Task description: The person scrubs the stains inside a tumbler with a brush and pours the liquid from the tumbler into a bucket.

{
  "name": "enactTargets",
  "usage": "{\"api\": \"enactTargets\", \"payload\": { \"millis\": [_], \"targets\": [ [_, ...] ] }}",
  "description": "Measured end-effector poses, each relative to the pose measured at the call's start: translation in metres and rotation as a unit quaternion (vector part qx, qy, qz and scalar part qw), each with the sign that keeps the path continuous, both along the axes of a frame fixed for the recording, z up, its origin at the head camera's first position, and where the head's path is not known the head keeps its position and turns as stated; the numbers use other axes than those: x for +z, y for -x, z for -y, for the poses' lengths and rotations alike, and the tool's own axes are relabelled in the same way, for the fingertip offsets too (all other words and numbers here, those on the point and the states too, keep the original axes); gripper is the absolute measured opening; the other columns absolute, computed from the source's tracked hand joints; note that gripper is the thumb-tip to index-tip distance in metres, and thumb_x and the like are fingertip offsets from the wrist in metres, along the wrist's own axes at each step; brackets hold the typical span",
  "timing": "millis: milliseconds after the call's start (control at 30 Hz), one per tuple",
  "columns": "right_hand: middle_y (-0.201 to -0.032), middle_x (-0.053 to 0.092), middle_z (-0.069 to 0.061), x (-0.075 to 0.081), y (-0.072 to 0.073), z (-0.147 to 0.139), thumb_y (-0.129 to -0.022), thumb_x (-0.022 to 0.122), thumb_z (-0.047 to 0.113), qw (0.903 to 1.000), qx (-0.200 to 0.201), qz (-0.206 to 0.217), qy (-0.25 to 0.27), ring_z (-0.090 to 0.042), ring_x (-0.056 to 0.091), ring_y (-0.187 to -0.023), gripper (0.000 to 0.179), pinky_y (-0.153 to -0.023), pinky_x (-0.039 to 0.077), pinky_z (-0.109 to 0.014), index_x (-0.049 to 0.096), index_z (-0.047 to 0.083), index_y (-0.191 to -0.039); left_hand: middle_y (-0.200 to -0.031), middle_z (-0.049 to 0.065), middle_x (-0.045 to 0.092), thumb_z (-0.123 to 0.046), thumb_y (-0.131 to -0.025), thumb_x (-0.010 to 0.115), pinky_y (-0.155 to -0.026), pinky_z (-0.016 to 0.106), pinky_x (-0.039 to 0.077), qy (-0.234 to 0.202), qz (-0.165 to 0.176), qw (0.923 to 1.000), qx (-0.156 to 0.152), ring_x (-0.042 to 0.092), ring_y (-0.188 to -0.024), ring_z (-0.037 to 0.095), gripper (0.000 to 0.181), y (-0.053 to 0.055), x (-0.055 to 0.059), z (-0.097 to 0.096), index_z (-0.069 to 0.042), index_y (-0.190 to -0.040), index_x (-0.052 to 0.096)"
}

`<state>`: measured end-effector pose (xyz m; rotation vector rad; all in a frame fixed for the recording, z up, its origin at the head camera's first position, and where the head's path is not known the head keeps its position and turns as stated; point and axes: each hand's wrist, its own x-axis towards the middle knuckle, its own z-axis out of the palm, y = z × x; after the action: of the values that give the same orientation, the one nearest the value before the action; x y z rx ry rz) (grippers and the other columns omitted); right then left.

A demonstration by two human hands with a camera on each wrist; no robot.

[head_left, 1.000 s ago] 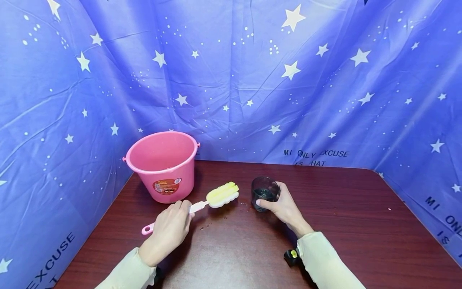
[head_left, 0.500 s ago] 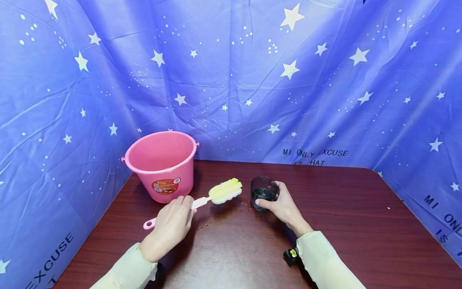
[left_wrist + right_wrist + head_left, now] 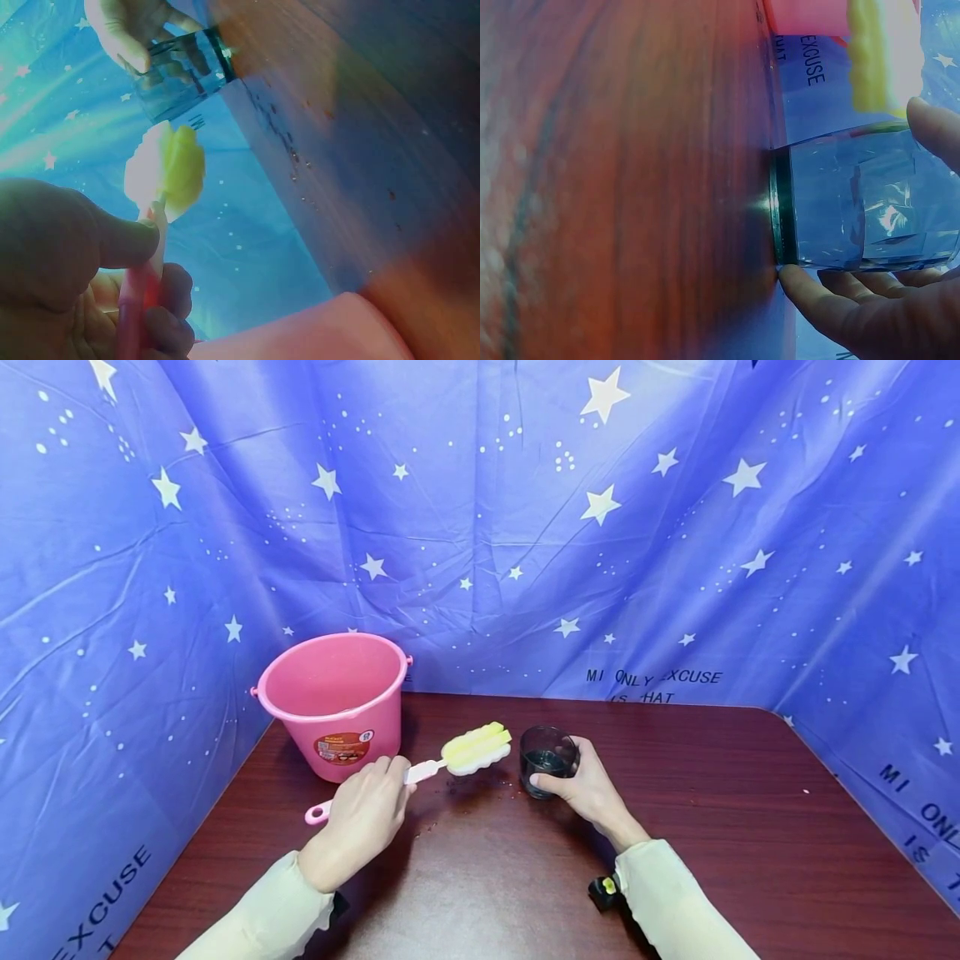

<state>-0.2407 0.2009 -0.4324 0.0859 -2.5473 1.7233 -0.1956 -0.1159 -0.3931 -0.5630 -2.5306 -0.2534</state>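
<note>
Your left hand grips one brush, long axis aimed rightward, sponge tip just beside, not touching, the upright glass your right hand holds.

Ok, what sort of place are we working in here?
Probably a curtained-off indoor booth: blue star-printed fabric hangs behind the dark wood-look table and along both sides, and a pink bucket stands on top. What lies beyond is hidden.
</note>
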Motion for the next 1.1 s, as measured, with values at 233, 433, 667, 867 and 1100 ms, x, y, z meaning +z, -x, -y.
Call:
{"api": "enactTargets", "payload": {
  "millis": [233,433,667,867,1100],
  "targets": [
    [-0.133,0.047,-0.019,0.0,0.0,0.0,-0.073,0.083,0.02,1.0,0.001,0.001,-0.002,-0.031,0.052,-0.117,0.084,-0.095,0.042,-0.044,0.03,0.001,-0.137,-0.067,0.005,0.048,-0.016,-0.082,0.073,-0.046,0.034,0.039,-0.006,-0.018,0.9998,-0.006,0.053,-0.059,0.027,0.023,0.002,0.004,-0.003,-0.006,-0.085,0.053],
    [-0.133,0.046,-0.019,0.0,-0.001,0.0,-0.073,0.083,0.019,1.0,-0.001,0.004,-0.003,-0.031,0.052,-0.118,0.085,-0.096,0.041,-0.044,0.029,0.001,-0.137,-0.067,0.006,0.048,-0.016,-0.082,0.073,-0.047,0.036,0.04,-0.008,-0.034,0.9993,-0.01,0.054,-0.06,0.028,0.023,0.003,0.007,-0.006,-0.007,-0.085,0.052],
    [-0.133,0.047,-0.019,0.001,-0.001,-0.001,-0.074,0.083,0.02,1.0,0.002,0.004,-0.001,-0.032,0.052,-0.118,0.085,-0.095,0.043,-0.044,0.029,0.001,-0.137,-0.068,0.006,0.048,-0.015,-0.082,0.072,-0.047,0.036,0.04,-0.004,-0.043,0.9989,-0.017,0.055,-0.061,0.029,0.023,0.005,0.013,-0.01,-0.007,-0.084,0.051],
    [-0.133,0.047,-0.019,0.001,-0.001,-0.001,-0.074,0.083,0.022,1.0,0.002,0.006,-0.007,-0.031,0.052,-0.118,0.087,-0.095,0.042,-0.044,0.029,0.002,-0.138,-0.067,0.006,0.047,-0.015,-0.082,0.072,-0.047,0.035,0.039,0.006,-0.05,0.9984,-0.025,0.053,-0.059,0.028,0.023,0.007,0.018,-0.014,-0.006,-0.084,0.051],
    [-0.133,0.047,-0.019,0.001,0.0,-0.001,-0.074,0.083,0.023,0.9999,0.003,0.008,-0.008,-0.03,0.052,-0.117,0.087,-0.094,0.043,-0.042,0.028,0.002,-0.138,-0.067,0.007,0.047,-0.016,-0.083,0.07,-0.048,0.036,0.041,0.013,-0.057,0.998,-0.023,0.053,-0.059,0.029,0.022,0.008,0.024,-0.017,-0.006,-0.084,0.051]
  ]
}}
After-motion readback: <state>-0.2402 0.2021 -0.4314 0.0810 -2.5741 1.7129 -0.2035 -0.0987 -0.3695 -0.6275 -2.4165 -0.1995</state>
